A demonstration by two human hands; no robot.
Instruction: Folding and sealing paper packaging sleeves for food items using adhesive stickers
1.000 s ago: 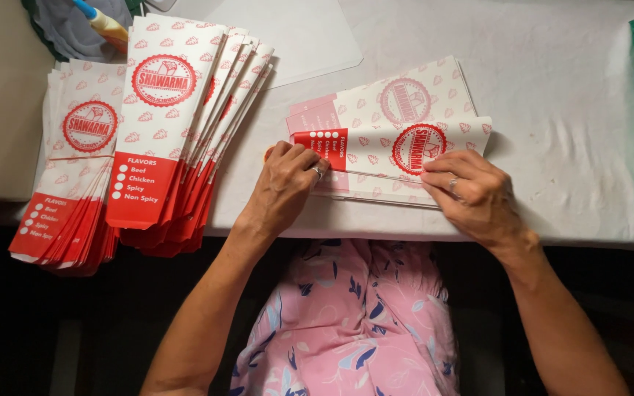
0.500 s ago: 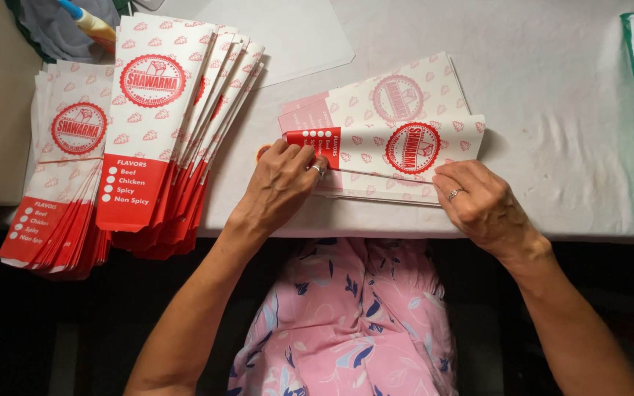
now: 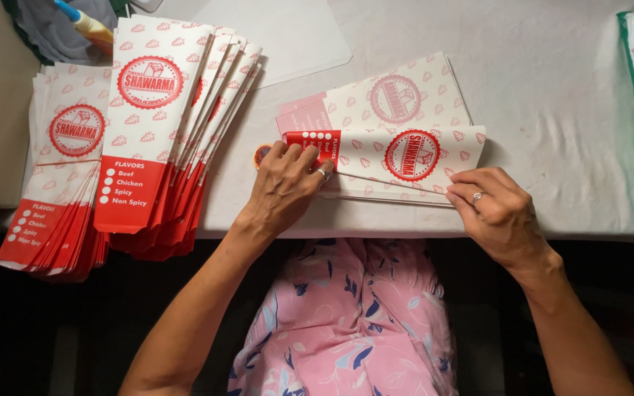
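The left hand (image 3: 285,187) lies palm down, fingers spread flat on the red end of a folded paper sleeve (image 3: 405,154) at the table's (image 3: 552,110) near edge. The right hand (image 3: 497,209) curls loosely, fingertips pinching the sleeve's other end.

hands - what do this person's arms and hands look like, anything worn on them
Both forearms are bare, with no sleeves, watch or bracelet in view. The left hand has a silver-coloured ring on one finger, and the right hand wears a similar ring with a small pale stone or setting. Nails are short and unpainted. No gloves. Below, pink floral-print clothing covers the lap.
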